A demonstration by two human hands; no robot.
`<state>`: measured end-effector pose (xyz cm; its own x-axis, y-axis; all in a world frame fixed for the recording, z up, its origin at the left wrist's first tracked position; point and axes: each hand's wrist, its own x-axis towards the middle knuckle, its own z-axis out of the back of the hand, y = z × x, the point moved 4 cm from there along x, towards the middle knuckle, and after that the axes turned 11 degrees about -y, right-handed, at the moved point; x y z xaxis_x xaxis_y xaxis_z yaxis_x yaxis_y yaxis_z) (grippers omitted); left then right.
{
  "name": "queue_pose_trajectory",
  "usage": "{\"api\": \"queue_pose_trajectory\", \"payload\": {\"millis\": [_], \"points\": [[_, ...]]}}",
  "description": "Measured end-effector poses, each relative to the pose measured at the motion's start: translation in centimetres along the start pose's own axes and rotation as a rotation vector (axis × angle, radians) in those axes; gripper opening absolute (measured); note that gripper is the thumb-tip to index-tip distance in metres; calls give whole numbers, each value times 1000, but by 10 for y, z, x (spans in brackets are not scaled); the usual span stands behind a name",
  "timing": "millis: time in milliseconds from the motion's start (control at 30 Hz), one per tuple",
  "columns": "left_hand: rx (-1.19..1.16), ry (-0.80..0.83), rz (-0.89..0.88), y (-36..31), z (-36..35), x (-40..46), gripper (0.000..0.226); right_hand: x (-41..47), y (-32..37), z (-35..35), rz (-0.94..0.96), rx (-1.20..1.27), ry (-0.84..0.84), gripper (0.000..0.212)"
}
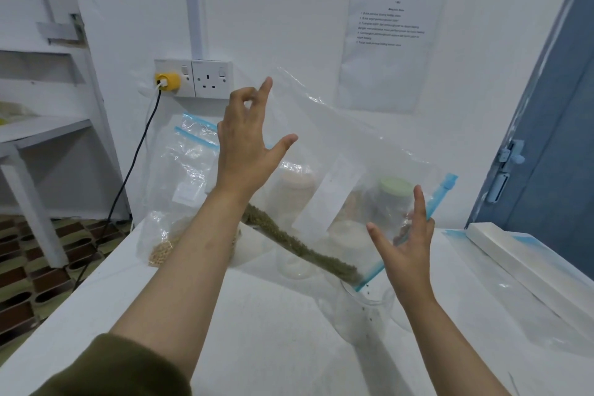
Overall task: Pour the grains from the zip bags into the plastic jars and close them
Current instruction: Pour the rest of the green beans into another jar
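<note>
Big clear zip bag (347, 170) held up tilted over the table (225, 315); long axis runs from upper left down to lower right, blue zip mouth (414, 228) at the low end; green grains (299, 243) lie in a band along the bag's lower edge, sliding toward the low corner, which sits right above/at the rim of the open clear jar (363, 315); a few grains look already inside, jar otherwise nearly empty. L hand (247, 145) high at the bag's closed end, fingers spread wide, pinch point not clear; can't tell if it actually grips film. R hand (405, 244) nearer the jar, at the zip edge, fingers splayed, seems to steady the mouth rather than clamp. Behind: capped jar w/ green lid (396, 186), another jar of pale grains (297, 190); second zip bag (183, 190) w/ tan grains at left, standing; next likely needs steeper tilt, mouth kept over rim or spill.
</note>
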<state>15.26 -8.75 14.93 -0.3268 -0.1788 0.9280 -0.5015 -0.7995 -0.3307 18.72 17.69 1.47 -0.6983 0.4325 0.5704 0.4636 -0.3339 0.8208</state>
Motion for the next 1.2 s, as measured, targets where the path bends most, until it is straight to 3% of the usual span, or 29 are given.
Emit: {"api": "queue_pose_trajectory", "payload": {"millis": [767,1200], "points": [[12,-13,-35,-18,-3,-2,84,5,-17,5,-54,-93,-75,90],[-2,7,-55,-22,-8,-5,82,1,-24,18,7,-278,-245,63]]}}
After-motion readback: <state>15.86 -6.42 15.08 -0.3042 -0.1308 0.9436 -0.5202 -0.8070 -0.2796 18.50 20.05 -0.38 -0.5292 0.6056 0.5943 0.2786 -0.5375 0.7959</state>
